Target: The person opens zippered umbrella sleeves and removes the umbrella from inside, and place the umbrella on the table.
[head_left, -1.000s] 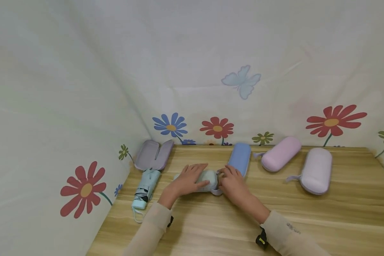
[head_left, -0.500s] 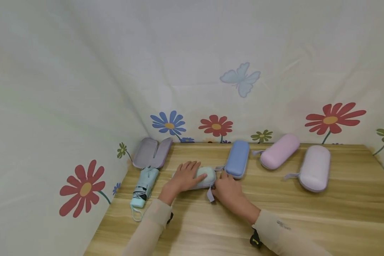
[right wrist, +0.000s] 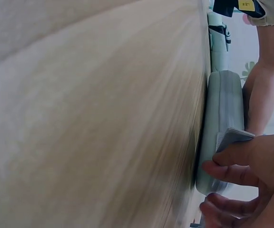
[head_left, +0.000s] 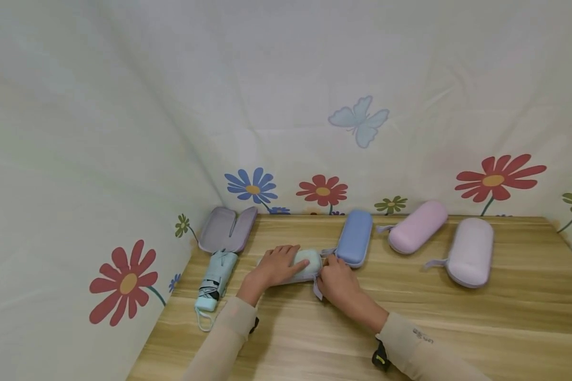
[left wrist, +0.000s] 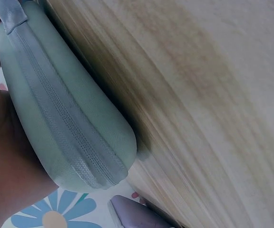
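A mint green zip case [head_left: 307,261] lies on the wooden table, its grey zipper band running along the side. My left hand [head_left: 276,266] holds it from above, thumb on top and fingers over the far side. At its right end, my right hand [head_left: 338,280] has thumb and forefinger pinched together at the zipper. Most of what they pinch is hidden by the fingertips. A grey fabric tab [right wrist: 234,136] sticks out beside that thumb in the right wrist view. The zipper band [left wrist: 56,104] faces the camera in the left wrist view.
Just behind the right hand lies a blue case [head_left: 355,238]. Farther right are a pink case [head_left: 417,227] and a pale lilac case [head_left: 471,253]. At left, a folded mint umbrella [head_left: 216,280] lies before an opened lavender-grey case [head_left: 219,230]. Flowered cloth [head_left: 362,174] borders the table.
The right hand has moved slightly left and toward the body, off the blue case's near end, its fingers now more curled. The grey tab hangs toward the near side. Left hand nearly still.
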The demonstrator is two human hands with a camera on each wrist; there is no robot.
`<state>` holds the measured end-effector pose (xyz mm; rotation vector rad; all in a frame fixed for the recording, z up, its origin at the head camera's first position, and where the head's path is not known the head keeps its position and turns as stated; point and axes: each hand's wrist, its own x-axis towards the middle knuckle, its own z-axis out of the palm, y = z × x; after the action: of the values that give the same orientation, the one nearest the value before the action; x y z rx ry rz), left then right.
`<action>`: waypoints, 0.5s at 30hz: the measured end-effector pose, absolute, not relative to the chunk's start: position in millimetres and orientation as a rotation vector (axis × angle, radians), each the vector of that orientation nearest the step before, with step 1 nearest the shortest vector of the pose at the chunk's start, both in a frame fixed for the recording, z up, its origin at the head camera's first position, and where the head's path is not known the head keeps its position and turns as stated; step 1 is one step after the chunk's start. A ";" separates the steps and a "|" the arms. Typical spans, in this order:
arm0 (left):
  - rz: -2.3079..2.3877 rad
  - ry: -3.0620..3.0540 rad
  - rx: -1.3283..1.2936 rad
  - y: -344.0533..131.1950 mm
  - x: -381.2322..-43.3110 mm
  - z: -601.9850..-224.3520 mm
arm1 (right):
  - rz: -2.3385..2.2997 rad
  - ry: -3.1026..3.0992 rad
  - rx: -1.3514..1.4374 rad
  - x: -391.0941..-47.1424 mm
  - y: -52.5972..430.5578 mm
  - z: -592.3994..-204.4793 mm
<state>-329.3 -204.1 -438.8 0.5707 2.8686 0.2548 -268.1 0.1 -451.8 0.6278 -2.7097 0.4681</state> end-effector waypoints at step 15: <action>0.243 2.883 0.603 -205.2 -330.5 -440.0 | 0.308 -2.668 0.767 -272.7 2.2 -451.2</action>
<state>-330.5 -205.2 -440.0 0.6026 2.8825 0.2429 -272.7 2.2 -451.2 0.7665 -2.6683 0.3075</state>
